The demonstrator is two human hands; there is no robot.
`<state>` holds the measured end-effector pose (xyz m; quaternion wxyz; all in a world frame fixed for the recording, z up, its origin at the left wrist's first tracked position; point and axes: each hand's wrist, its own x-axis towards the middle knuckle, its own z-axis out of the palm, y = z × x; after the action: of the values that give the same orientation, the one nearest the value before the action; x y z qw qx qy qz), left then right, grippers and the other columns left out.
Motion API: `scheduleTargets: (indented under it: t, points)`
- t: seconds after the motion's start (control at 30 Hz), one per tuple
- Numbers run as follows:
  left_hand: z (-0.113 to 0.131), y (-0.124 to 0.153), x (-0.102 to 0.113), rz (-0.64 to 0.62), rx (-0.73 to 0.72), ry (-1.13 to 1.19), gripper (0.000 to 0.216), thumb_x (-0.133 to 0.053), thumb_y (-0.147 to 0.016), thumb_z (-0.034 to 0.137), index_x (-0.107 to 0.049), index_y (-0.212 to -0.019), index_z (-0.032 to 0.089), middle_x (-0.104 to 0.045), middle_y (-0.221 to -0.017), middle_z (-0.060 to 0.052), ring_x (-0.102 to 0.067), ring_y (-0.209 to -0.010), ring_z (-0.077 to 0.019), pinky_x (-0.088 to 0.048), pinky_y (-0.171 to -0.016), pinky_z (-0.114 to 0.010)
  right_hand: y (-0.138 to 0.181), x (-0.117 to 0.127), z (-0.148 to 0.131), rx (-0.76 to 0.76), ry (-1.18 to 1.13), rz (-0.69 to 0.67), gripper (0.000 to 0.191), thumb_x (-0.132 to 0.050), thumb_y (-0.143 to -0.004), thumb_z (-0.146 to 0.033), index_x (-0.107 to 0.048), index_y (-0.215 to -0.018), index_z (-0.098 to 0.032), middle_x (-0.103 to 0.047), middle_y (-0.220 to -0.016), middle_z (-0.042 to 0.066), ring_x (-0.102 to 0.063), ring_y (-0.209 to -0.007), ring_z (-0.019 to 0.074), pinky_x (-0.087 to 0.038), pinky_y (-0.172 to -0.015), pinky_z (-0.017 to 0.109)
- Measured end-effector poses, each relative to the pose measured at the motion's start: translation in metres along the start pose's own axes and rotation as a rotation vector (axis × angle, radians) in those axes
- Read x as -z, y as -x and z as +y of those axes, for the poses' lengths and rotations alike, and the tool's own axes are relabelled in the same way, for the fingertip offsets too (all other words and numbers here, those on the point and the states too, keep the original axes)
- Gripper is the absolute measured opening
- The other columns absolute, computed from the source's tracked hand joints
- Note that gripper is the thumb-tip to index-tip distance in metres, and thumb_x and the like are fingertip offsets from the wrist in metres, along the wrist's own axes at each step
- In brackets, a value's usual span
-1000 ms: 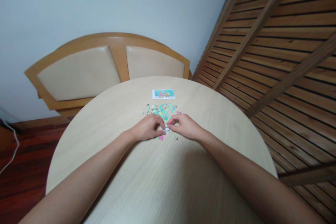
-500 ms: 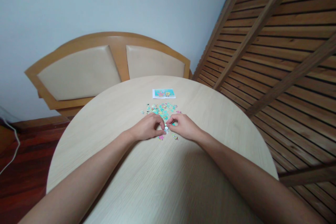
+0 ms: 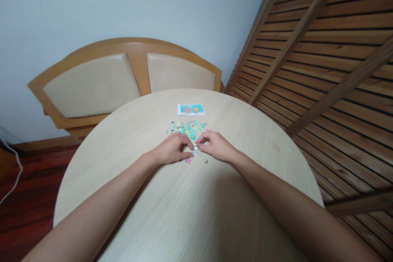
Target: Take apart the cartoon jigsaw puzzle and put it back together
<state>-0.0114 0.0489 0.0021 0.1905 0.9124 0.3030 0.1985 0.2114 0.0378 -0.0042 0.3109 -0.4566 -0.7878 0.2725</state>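
On the round pale wooden table (image 3: 190,213), my left hand (image 3: 172,150) and my right hand (image 3: 215,146) meet fingertip to fingertip. Both pinch small jigsaw pieces (image 3: 194,151) held between them, just above the tabletop. A scatter of several teal and yellow puzzle pieces (image 3: 188,128) lies just beyond my fingers. Two loose pieces, a pink piece (image 3: 188,161) and a yellowish piece (image 3: 204,159), lie under my hands on the near side. A small picture card (image 3: 190,109) showing the puzzle image lies farther back.
A wooden bench with two beige padded back panels (image 3: 123,82) stands behind the table against the pale wall. A slatted wooden frame (image 3: 322,57) leans at the right. A white cable (image 3: 12,168) runs across the dark red floor at the left.
Hardly anything has moved: both hands stay together at the same spot, with only slight shifts of the fingertips on the pieces.
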Motion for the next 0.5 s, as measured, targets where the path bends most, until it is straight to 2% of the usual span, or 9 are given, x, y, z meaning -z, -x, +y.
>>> scheduleTargets:
  t: [0.17,0.5]
  points:
    - [-0.0019,-0.0005,0.0008,-0.016,-0.014,0.011,0.010,-0.079,-0.084,0.027,-0.075,-0.090,0.020,-0.074,-0.093,-0.004,-0.066,-0.091,-0.0206,-0.046,-0.092,-0.034,0.0011,-0.0016,0.0003,0.014,-0.022,-0.022,0.007,-0.068,-0.080,-0.014,-0.074,-0.081,-0.018,-0.077,-0.083,0.003,-0.071,-0.079,0.0168,-0.052,-0.076,0.027]
    - [-0.0052,0.0012,0.0047,-0.035,-0.028,0.009,0.013,-0.078,-0.084,0.029,-0.074,-0.092,0.020,-0.074,-0.094,-0.004,-0.065,-0.092,-0.0211,-0.045,-0.091,-0.034,0.0014,-0.0033,-0.0063,-0.017,-0.087,-0.025,0.006,-0.068,-0.083,-0.018,-0.075,-0.083,-0.018,-0.078,-0.087,0.004,-0.072,-0.081,0.0173,-0.053,-0.078,0.027]
